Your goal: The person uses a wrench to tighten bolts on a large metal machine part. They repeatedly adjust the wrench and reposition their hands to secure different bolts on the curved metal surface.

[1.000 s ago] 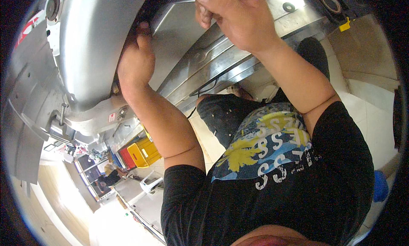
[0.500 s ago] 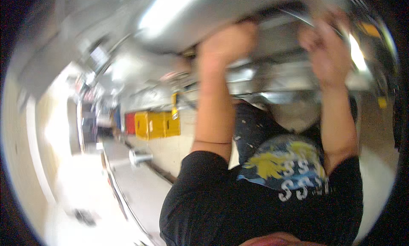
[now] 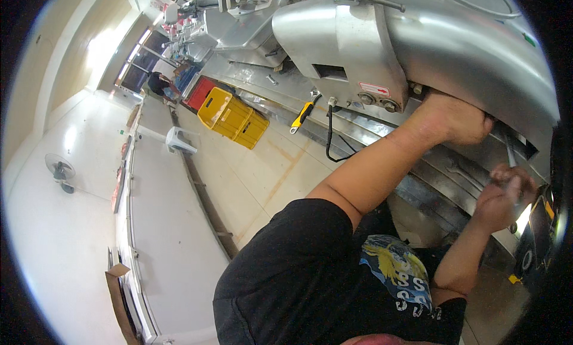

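Note:
A large silver machine housing (image 3: 459, 40) curves above my hands. My left hand (image 3: 456, 119) reaches up beneath its lower edge, wrist bent; its fingers are mostly hidden there. Lower and to the right, my right hand (image 3: 504, 199) is closed around a slim metal tool (image 3: 511, 151). That tool's shank points up toward a dark slot under the housing; motion blur hides its exact kind. Beside the right hand, a metal wrench (image 3: 468, 175) lies on the steel ledge. Farther left on the ledge is a tool with a yellow-and-black handle (image 3: 305, 113), perhaps an adjustable wrench.
A black cable (image 3: 330, 133) loops down from the machine. Yellow (image 3: 239, 121) and red (image 3: 200, 93) crates stand on the tiled floor, near a white stool (image 3: 180, 140). A long white table (image 3: 170, 243) runs along the left, with a fan (image 3: 61, 169) beyond. Another person (image 3: 160, 84) is far back.
The view has swung and become sharper. My left hand is now farther under the housing's edge. My right hand sits lower, away from the housing, with the metal tool visible in it.

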The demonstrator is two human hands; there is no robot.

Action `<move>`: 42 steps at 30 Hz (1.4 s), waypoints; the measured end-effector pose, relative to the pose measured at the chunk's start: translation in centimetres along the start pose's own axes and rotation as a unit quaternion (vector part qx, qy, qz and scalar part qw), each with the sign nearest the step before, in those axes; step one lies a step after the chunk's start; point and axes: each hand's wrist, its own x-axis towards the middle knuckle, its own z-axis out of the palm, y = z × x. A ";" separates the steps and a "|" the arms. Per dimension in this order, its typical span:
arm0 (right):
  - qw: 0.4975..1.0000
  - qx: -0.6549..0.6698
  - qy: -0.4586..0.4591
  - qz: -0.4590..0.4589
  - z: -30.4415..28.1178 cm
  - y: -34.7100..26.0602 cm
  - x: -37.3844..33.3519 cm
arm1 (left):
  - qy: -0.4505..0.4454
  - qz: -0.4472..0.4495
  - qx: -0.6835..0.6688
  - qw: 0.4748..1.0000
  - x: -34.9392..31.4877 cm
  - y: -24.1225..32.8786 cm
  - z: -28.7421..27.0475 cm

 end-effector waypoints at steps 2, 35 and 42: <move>0.987 -0.151 -0.040 -0.038 3.4 -0.7 -1.8 | -0.032 -0.014 -0.023 0.999 0.2 0.2 -0.7; 0.964 0.210 0.106 0.128 0.1 -5.6 3.7 | 0.042 -0.066 0.069 0.995 0.7 -6.3 1.7; 0.972 0.163 0.120 0.121 -0.1 -4.2 4.2 | -0.021 -0.060 0.148 0.987 1.1 -5.4 1.6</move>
